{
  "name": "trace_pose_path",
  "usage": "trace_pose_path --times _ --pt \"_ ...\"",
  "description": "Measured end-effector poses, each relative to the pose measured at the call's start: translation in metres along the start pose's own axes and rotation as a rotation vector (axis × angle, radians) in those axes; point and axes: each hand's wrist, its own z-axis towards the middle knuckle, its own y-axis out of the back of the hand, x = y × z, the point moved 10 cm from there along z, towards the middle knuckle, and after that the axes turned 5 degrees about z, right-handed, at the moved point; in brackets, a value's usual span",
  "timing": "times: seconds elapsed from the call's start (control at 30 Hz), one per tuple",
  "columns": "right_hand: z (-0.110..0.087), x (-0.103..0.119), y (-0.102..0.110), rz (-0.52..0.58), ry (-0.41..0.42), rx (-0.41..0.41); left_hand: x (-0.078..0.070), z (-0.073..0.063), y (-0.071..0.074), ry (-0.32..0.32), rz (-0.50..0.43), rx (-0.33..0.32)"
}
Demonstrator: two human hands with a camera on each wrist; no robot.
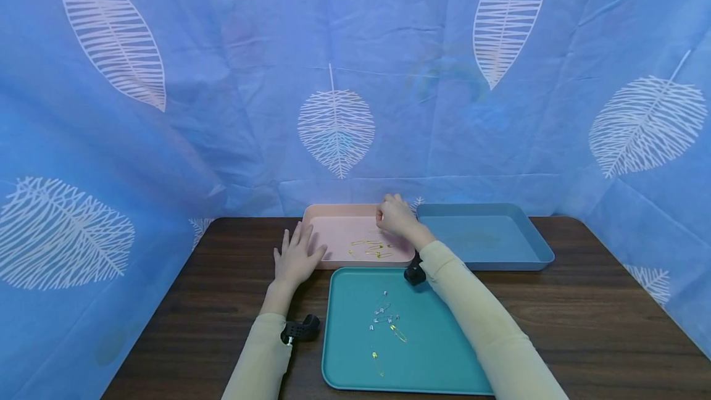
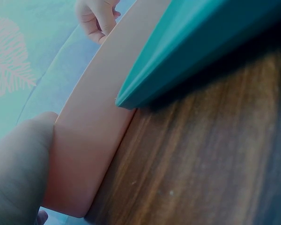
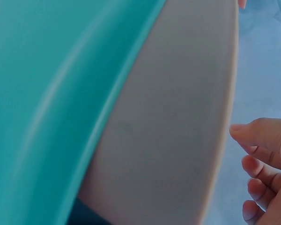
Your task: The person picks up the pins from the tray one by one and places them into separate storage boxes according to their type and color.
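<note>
My left hand [image 1: 295, 259] rests at the left end of the pink tray [image 1: 322, 264], its fingers spread over the rim. Over the right end of that tray is my right hand [image 1: 397, 216], fingers curled and thumb close to the index finger. In the right wrist view the right hand [image 3: 267, 168] shows beyond the tray wall; I cannot tell whether a small pin sits between its fingertips. Several gold safety pins [image 1: 373, 248] lie in the pink tray. On the teal tray [image 1: 433, 350] are several silver safety pins [image 1: 383, 318] and two gold ones, one a gold safety pin [image 1: 398, 333].
A blue tray [image 1: 483, 267] stands right of the pink one on the dark wooden table [image 1: 589, 313]. The teal tray lies in front, close to the pink tray's near wall. A blue curtain with white leaf prints [image 1: 336, 128] hangs behind the table.
</note>
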Motion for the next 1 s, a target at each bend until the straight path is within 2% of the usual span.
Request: trace_pose_path --times 0.27,0.57,1.0 --pt "-0.007 -0.004 0.005 0.015 -0.001 -0.013 0.001 0.000 -0.002 0.002 -0.006 0.014" --pt "-0.018 0.003 0.020 0.056 0.030 -0.050 0.001 0.001 -0.001 0.000 0.005 0.002" --pt "-0.049 0.012 0.032 0.135 0.095 -0.060 0.001 0.001 -0.001 -0.007 -0.011 0.000"
